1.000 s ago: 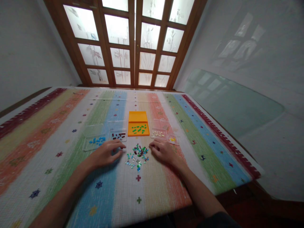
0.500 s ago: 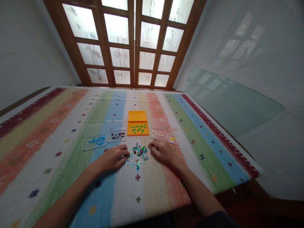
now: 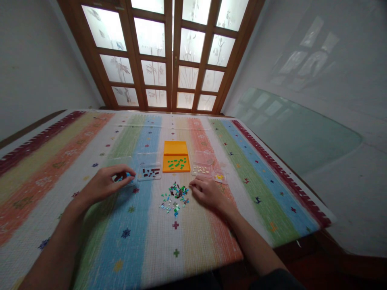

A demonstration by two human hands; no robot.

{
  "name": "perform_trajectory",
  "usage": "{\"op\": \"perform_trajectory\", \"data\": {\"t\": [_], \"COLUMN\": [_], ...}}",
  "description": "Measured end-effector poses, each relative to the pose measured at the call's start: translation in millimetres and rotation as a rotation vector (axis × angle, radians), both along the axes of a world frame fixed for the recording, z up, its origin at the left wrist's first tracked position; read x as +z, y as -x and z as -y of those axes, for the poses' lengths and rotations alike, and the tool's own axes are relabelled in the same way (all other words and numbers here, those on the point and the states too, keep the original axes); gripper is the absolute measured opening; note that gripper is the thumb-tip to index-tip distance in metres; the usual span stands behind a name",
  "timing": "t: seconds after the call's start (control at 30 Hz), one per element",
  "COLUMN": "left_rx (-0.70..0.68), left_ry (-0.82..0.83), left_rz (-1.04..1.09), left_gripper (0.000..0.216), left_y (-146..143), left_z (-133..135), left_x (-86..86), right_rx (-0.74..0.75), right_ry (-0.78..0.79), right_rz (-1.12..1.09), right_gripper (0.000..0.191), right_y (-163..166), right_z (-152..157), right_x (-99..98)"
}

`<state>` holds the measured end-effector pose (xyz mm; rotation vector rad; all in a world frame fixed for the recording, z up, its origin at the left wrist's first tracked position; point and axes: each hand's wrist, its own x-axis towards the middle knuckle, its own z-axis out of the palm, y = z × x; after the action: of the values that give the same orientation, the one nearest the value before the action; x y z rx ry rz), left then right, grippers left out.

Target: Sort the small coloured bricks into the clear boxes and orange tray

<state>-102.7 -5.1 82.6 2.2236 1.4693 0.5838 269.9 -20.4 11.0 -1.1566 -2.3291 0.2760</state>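
Note:
A pile of small mixed-colour bricks (image 3: 174, 198) lies on the striped cloth between my hands. My left hand (image 3: 104, 183) hovers over the clear tray of blue bricks (image 3: 129, 175). Its fingers are curled in a pinch, and what they hold is too small to see. The hand covers most of that tray. My right hand (image 3: 208, 191) rests on the cloth at the pile's right edge. Its fingers are bent together with the fingertips down, and nothing shows in them.
Behind the pile stand a clear tray of dark bricks (image 3: 149, 173), an orange box (image 3: 176, 148) with green bricks, a clear tray of white bricks (image 3: 202, 170) and a small tray with yellow ones (image 3: 219, 176). The cloth's right edge (image 3: 290, 177) is near; wooden glazed doors (image 3: 172, 56) stand behind.
My left hand has left the pile and moved left and away to the tray of blue bricks. My right hand has stayed in place.

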Motion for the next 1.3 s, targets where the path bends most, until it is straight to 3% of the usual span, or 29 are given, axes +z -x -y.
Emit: {"op": "perform_trajectory", "data": {"t": [0.1, 0.23, 0.57, 0.97, 1.17, 1.3], "left_rx": [0.144, 0.171, 0.184, 0.128, 0.158, 0.133], "left_ry": [0.002, 0.092, 0.141, 0.132, 0.068, 0.011], "left_rz": [-0.071, -0.115, -0.170, -0.119, -0.131, -0.096], "left_gripper": [0.036, 0.038, 0.041, 0.028, 0.027, 0.034], "left_y": [27, 41, 39, 42, 39, 20], "left_z": [-4, -7, -11, -16, -11, -3], "left_x": [0.0, -5.8, -9.6, -18.9, -11.5, -5.4], "right_rx": [0.001, 0.008, 0.012, 0.013, 0.006, 0.003], "right_ry": [0.011, 0.025, 0.031, 0.034, 0.033, 0.024], "right_rz": [0.009, 0.026, 0.041, 0.039, 0.047, 0.049], "right_gripper": [0.018, 0.019, 0.019, 0.020, 0.018, 0.019], "right_y": [0, -1, -2, -2, -3, -2], "right_z": [0, 0, -2, -1, -1, -1], "right_x": [-0.8, -2.8, -7.3, -3.4, -5.2, -6.1]}}
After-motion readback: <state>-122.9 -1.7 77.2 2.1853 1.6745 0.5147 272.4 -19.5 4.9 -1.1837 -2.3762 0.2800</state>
